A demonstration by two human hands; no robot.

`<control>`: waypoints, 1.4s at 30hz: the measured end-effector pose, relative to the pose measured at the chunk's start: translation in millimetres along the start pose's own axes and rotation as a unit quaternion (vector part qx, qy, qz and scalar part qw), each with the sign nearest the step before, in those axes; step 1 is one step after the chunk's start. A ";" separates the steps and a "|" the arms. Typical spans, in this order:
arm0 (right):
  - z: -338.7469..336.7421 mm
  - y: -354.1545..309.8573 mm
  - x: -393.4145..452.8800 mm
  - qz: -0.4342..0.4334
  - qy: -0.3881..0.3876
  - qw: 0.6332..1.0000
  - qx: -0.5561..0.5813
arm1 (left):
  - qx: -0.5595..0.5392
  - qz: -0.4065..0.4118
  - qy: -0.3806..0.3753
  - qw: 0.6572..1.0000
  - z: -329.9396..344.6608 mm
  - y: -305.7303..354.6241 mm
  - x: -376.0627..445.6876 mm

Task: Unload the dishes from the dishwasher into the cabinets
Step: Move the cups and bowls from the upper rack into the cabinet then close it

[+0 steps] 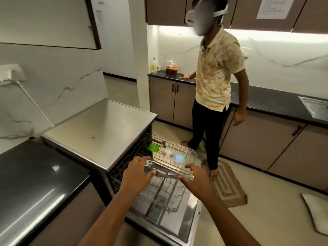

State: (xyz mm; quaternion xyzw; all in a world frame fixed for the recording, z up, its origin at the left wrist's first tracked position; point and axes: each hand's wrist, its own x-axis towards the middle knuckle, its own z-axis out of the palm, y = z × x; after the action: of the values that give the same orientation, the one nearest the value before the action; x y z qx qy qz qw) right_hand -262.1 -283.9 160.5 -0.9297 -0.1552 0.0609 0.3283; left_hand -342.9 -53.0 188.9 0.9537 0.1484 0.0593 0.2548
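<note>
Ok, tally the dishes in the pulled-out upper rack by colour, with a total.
Green: 1, the green bowl
Blue: 1, the blue bowl
White: 1, the white dish between them, blurred
Total: 3 in the upper rack

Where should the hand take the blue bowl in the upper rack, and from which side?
Take the blue bowl by its rim, coming from above. It appears tipped rather than upright, so an edge should be easy to pinch, and the upper rack leaves it open from above.
</note>
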 end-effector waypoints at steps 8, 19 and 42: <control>-10.0 56.4 31.2 0.024 -0.022 0.999 0.004 | 0.059 -0.054 -0.068 0.994 43.4 5.3 44.9; 7.7 92.6 132.7 0.063 -0.066 0.995 -0.038 | 0.027 -0.078 -0.127 0.988 101.4 -14.7 165.4; 172.5 228.5 446.7 0.100 -0.275 0.951 -0.097 | -0.022 -0.307 -0.162 0.937 278.8 -168.5 385.4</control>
State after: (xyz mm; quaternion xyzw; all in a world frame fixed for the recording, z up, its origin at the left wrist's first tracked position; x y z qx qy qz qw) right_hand 179.4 -203.2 -122.4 -0.9150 -0.1512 0.3313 0.1735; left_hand 32.9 76.3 -122.2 0.8525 0.3897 -0.1742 0.3019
